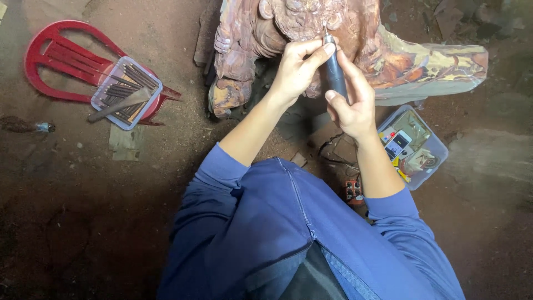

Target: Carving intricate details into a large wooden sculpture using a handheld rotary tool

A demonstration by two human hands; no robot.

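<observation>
You are wearing a blue zip jacket (288, 233), the nearest thing in view, with both sleeves pushed back as your forearms are reaching up toward the wooden carving (344, 44). Just below the carving, your right hand (351, 105) is wrapping its fingers around the dark barrel of a slim rotary tool (333, 69), thumb lying along the side. Your left hand (297, 69) is pinching the same tool nearer its tip, thumb and forefinger pressed together on the upper end of the barrel. The tool is standing almost upright, and its fine bit is touching the reddish carved surface near the carving's middle.

Below and to the right of the carving, beside your right forearm, a clear plastic box (430, 161) is sitting on the dirt floor, holding a phone and small odds and ends. Well to the left of the carving, a red plastic chair (50, 61) is lying tipped over. A clear tray of chisels (126, 91) is resting on the chair, with one long tool lying across its rim. The carving itself is filling the top of the view, its far right end striped in orange and pale tones.
</observation>
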